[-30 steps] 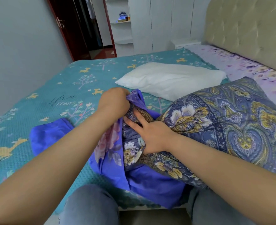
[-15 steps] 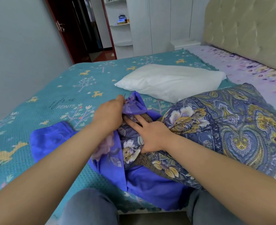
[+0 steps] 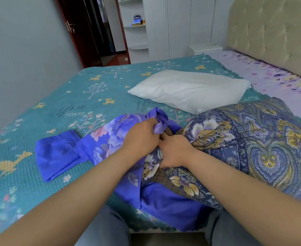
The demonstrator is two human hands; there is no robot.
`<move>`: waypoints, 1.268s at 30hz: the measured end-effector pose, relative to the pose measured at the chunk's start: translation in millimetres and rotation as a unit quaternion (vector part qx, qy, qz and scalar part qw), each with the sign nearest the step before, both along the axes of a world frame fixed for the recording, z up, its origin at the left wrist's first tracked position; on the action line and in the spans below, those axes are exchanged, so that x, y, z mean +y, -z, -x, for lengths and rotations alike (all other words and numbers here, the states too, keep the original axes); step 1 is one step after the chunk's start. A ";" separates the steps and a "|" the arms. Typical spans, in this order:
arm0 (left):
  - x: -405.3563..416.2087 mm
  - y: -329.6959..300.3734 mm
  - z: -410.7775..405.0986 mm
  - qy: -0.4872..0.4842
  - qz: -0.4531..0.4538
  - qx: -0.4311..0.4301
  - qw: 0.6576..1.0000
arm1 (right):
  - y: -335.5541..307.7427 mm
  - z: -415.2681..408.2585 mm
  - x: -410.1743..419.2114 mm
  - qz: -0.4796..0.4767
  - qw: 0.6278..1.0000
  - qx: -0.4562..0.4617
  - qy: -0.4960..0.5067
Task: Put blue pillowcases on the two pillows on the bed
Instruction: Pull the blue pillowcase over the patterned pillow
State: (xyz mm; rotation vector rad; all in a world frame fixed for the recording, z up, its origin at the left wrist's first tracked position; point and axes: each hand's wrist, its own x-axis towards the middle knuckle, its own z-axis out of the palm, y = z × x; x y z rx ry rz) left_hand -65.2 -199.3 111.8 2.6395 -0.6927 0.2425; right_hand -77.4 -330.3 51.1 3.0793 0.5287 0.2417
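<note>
A paisley-patterned pillow (image 3: 249, 144) lies at the bed's near right, its left end tucked into the mouth of a blue floral pillowcase (image 3: 110, 132). My left hand (image 3: 142, 137) is fisted on the bunched upper edge of that pillowcase. My right hand (image 3: 174, 151) presses on the pillow's left corner, fingers curled into the fabric beside the left hand. A bare white pillow (image 3: 190, 89) rests farther back on the bed. A second blue pillowcase (image 3: 57, 153), folded, lies flat to the left.
The bed carries a teal bedspread (image 3: 57, 103) with deer and tree prints and a purple floral sheet (image 3: 279, 80) near the padded headboard (image 3: 273, 32). A grey wall runs along the left. White wardrobes and an open dark door stand beyond the bed.
My right hand's spread fingers have curled in and closed on the pillow's corner. My left hand has drawn the pillowcase edge rightward against the right hand, spreading more floral fabric to the left.
</note>
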 end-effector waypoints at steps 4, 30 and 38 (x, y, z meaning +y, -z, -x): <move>27.6 2.4 -2.7 -0.014 -0.159 -0.104 0.982 | 2.1 -4.0 4.3 0.021 1.000 -0.020 0.005; -4.7 30.9 -8.3 -0.040 0.233 0.179 0.955 | 1.5 -17.5 -3.0 0.002 0.997 0.022 0.067; 32.5 29.8 -41.4 -0.027 0.023 -0.127 0.991 | -2.2 -19.4 0.2 0.016 0.999 0.010 0.038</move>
